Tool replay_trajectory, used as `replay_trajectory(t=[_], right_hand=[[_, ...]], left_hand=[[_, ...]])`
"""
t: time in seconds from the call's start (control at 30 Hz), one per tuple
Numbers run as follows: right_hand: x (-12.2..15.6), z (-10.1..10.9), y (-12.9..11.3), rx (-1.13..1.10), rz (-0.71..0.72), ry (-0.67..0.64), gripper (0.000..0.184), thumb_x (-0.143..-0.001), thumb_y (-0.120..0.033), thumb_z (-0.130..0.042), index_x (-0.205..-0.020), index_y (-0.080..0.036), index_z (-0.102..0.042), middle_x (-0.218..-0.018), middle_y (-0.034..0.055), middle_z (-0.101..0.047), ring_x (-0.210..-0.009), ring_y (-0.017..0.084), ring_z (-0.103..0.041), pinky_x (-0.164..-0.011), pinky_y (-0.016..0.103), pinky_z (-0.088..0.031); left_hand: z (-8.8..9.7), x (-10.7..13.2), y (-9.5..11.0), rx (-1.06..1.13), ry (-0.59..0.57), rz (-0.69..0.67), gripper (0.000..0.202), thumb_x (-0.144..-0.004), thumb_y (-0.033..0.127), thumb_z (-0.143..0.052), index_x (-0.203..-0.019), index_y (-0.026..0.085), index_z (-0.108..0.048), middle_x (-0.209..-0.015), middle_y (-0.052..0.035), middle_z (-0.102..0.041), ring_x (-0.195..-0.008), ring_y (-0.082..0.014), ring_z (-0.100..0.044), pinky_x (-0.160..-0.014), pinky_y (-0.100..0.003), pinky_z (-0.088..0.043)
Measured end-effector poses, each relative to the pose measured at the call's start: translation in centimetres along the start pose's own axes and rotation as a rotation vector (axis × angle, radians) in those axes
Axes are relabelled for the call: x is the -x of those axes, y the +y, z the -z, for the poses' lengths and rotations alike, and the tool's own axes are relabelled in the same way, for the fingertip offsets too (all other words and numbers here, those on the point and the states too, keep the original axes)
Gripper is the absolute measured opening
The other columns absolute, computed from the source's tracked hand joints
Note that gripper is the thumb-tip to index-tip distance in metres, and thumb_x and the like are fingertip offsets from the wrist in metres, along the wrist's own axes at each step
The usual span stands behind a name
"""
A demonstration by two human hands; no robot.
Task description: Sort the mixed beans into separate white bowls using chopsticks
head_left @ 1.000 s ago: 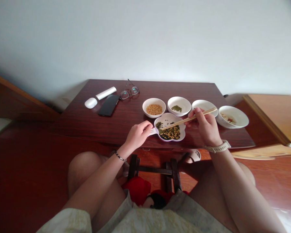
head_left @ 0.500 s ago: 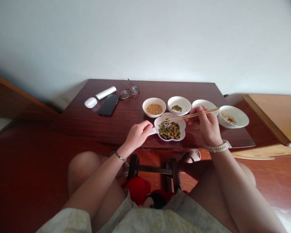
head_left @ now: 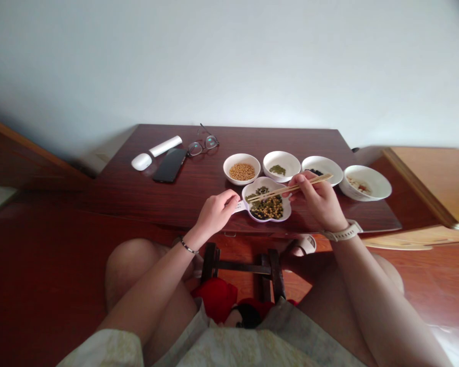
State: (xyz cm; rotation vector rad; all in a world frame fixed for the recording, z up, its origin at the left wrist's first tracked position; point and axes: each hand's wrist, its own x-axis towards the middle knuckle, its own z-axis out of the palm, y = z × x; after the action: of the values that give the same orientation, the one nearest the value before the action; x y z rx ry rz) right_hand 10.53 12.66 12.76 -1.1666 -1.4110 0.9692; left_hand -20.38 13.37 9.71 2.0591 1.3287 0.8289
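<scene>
My left hand (head_left: pixel 218 210) is closed on the short handle of a white, petal-shaped dish (head_left: pixel 286 210) near the table's front edge. Mixed beans (head_left: pixel 268 206), green, yellow and dark, lie in the dish. A pair of wooden chopsticks (head_left: pixel 275 192) is gripped in my right hand (head_left: pixel 319 199), and their tips reach in among the beans at the dish's left side. Behind the dish stand a bowl of yellow soybeans (head_left: pixel 241 172) and a bowl with a few green beans (head_left: pixel 277 169). A bowl with dark beans (head_left: pixel 312 173) is partly covered by my right hand.
At the right end stands a white bowl (head_left: pixel 380 186) with pale and reddish bits. On the left lie a black phone (head_left: pixel 170 165), eyeglasses (head_left: pixel 203 147), a white mouse (head_left: pixel 141 162) and a white cylinder (head_left: pixel 166 146). A pale wall (head_left: pixel 229 61) rises behind the table (head_left: pixel 153 199).
My right hand has moved slightly left and toward me. The chopstick tips have shifted left and lower in the dish, and the dark beans in the bowl behind have come into view.
</scene>
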Motion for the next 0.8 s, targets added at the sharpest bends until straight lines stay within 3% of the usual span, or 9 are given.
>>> replay_trajectory(t=[0.17, 0.37, 0.8], right_hand=[[-0.4, 0.6, 0.5, -0.026, 0.003, 0.172, 0.047, -0.106, -0.071, -0.069, -0.097, -0.026, -0.076, -0.086, 0.0065, -0.081, -0.073, 0.022, -0.078, -0.066, 0.033, -0.067], [-0.7, 1.5, 0.6, -0.029, 0.036, 0.305, 0.049, -0.107, -0.071, -0.067, -0.092, -0.025, -0.075, -0.072, 0.0039, -0.073, -0.059, 0.019, -0.069, -0.054, 0.032, -0.059], [-0.5, 1.3, 0.6, -0.037, -0.044, 0.16, 0.047, -0.105, -0.072, -0.069, -0.089, -0.028, -0.072, -0.076, 0.0064, -0.073, -0.066, 0.024, -0.071, -0.061, 0.038, -0.063]], left_hand=[[0.0, 0.0, 0.0, 0.009, -0.001, 0.004, 0.031, -0.115, 0.038, -0.054, -0.104, 0.021, -0.078, -0.095, -0.0044, -0.083, -0.083, -0.0206, -0.075, -0.076, -0.03, -0.046], [0.1, 0.1, 0.1, 0.001, -0.003, 0.006, 0.032, -0.115, 0.039, -0.054, -0.103, 0.021, -0.078, -0.093, -0.0042, -0.082, -0.081, -0.0199, -0.074, -0.074, -0.029, -0.044], [0.1, 0.1, 0.2, 0.002, 0.0, -0.006, 0.031, -0.115, 0.038, -0.054, -0.104, 0.022, -0.078, -0.099, -0.0051, -0.085, -0.085, -0.021, -0.076, -0.075, -0.029, -0.046]])
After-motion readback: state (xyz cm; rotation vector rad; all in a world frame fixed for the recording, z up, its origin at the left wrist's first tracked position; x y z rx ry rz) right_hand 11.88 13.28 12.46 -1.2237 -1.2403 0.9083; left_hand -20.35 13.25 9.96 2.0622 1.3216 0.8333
